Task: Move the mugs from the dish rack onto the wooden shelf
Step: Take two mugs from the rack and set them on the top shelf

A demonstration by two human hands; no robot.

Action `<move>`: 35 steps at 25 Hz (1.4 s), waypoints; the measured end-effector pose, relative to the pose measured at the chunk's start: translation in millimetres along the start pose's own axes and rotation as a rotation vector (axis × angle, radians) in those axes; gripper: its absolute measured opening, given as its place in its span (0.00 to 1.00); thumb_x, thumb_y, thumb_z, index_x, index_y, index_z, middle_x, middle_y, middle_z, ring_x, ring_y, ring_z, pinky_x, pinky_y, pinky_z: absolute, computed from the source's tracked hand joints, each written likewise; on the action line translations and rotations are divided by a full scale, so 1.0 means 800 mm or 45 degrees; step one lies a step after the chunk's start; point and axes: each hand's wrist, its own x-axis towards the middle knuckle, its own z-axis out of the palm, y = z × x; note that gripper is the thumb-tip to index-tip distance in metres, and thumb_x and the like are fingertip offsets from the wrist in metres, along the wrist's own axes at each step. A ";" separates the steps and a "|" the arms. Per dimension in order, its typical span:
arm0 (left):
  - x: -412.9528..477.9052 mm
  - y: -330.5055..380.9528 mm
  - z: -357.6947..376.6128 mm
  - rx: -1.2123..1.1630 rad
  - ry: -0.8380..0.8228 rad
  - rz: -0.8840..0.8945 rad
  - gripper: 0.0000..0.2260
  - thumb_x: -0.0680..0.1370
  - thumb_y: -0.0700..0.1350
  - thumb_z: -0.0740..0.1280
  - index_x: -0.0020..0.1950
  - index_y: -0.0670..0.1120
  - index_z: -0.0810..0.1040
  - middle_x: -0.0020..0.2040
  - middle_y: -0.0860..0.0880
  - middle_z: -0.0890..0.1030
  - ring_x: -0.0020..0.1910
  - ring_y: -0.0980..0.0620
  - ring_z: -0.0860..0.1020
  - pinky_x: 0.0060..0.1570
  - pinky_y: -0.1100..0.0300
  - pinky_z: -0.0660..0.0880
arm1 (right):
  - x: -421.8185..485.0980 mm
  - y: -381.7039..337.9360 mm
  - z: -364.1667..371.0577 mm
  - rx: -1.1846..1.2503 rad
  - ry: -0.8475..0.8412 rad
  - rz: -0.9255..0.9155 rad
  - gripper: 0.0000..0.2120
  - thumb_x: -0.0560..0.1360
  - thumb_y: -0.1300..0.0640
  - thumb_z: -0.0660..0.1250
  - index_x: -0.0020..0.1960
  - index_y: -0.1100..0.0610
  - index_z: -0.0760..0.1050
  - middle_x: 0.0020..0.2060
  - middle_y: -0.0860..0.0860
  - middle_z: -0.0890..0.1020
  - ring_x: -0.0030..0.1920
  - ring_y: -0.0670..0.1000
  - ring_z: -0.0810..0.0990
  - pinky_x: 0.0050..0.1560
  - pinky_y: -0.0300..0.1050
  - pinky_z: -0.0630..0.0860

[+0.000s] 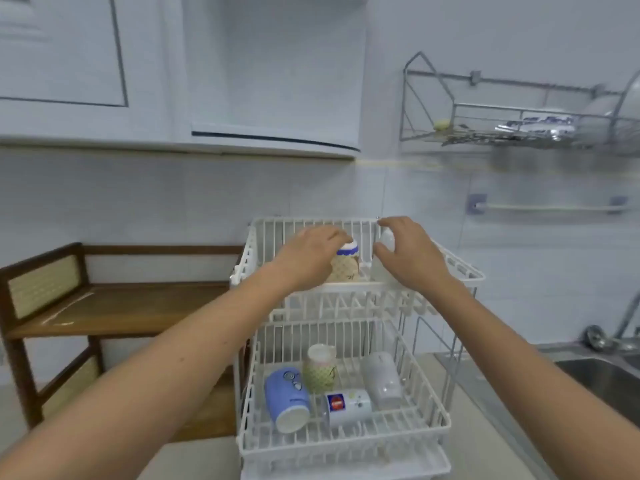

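A white two-tier dish rack [464, 268] stands on the counter. In its upper tier sit a beige patterned mug [346, 268] with a blue and white band and a white mug [387, 239]. My left hand [308, 252] grips the beige mug from the left and above. My right hand [412, 251] has thumb and fingers around the white mug. The lower tier holds a blue mug [285, 393], a green patterned mug [319, 368], a white mug with a red and blue logo [348, 405] and a pale grey mug [382, 379]. The wooden shelf [121, 306] stands left of the rack, its top board bare.
A steel sink [602, 375] with a tap [627, 320] lies to the right. A wall-mounted wire rack [519, 129] with dishes hangs above it, over a towel bar [547, 206]. A white cabinet [273, 140] overhangs the counter above the rack.
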 end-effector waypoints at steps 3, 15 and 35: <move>0.046 0.000 0.017 0.604 -0.281 0.310 0.35 0.75 0.37 0.67 0.77 0.52 0.54 0.79 0.46 0.53 0.77 0.44 0.52 0.74 0.45 0.52 | 0.043 0.030 0.005 -0.654 -0.502 -0.022 0.29 0.74 0.51 0.64 0.73 0.55 0.62 0.75 0.53 0.61 0.74 0.55 0.59 0.70 0.55 0.64; 0.082 -0.009 0.073 1.323 -0.412 0.669 0.34 0.72 0.41 0.71 0.73 0.49 0.56 0.71 0.43 0.65 0.70 0.41 0.63 0.72 0.36 0.46 | 0.084 0.066 0.070 -1.874 -0.760 -0.555 0.24 0.77 0.53 0.65 0.70 0.48 0.60 0.65 0.52 0.67 0.60 0.64 0.73 0.45 0.54 0.69; -0.224 -0.269 -0.044 -0.606 0.454 -1.022 0.39 0.56 0.64 0.75 0.61 0.49 0.67 0.52 0.50 0.78 0.50 0.48 0.77 0.43 0.54 0.78 | 0.043 -0.240 0.104 0.809 -0.278 0.177 0.27 0.53 0.37 0.75 0.48 0.49 0.81 0.40 0.45 0.87 0.43 0.44 0.85 0.44 0.47 0.82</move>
